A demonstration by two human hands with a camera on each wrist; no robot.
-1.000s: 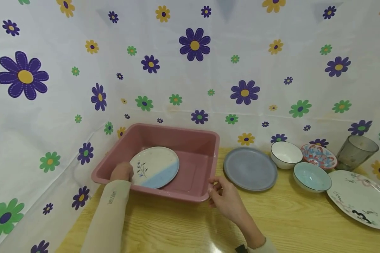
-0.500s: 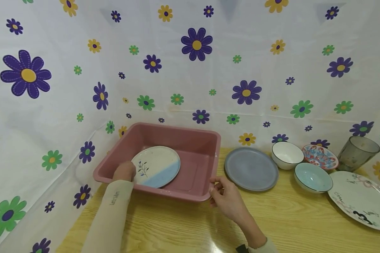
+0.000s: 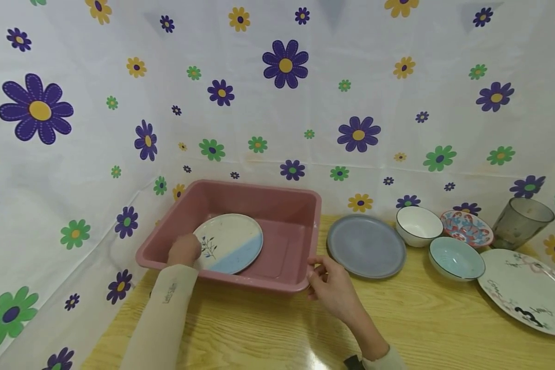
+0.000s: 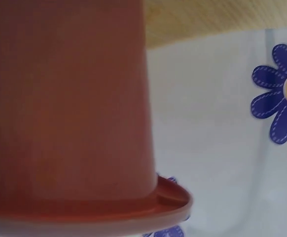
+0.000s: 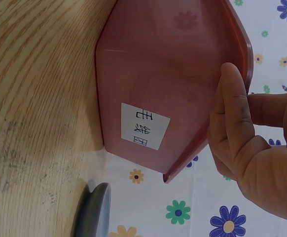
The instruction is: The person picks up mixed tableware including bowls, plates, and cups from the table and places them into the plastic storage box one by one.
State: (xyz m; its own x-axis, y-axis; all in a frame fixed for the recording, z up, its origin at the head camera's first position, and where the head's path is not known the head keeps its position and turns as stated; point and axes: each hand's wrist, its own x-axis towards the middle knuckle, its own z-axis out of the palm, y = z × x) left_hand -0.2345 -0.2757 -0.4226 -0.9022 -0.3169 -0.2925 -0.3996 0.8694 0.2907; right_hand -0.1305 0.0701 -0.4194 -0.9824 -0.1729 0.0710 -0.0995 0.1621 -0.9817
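A pink plastic basin [image 3: 287, 246] stands on the wooden table, with a round white-and-blue plate [image 3: 233, 241] lying inside it. My left hand [image 3: 184, 251] reaches over the near rim to the plate's left edge. It looks blurred, and its fingers are hidden, so what they hold does not show. At the basin's near right corner, my right hand [image 3: 331, 285] holds the rim between thumb and fingers. The right wrist view shows those fingers [image 5: 232, 103] against the outer wall under the rim. Only the basin's outer wall [image 4: 64, 108] and rim appear in the left wrist view.
Right of the basin lie a grey plate [image 3: 366, 246], a white bowl [image 3: 418, 226], a red patterned bowl [image 3: 467, 227], a light-blue bowl [image 3: 456, 258], a tinted glass [image 3: 522, 223] and a large white plate [image 3: 532, 293]. Flowered sheeting [image 3: 324, 103] stands behind and left.
My left hand has shifted slightly to the right over the plate's left edge. The right hand keeps its hold on the basin rim; the dishes have not moved.
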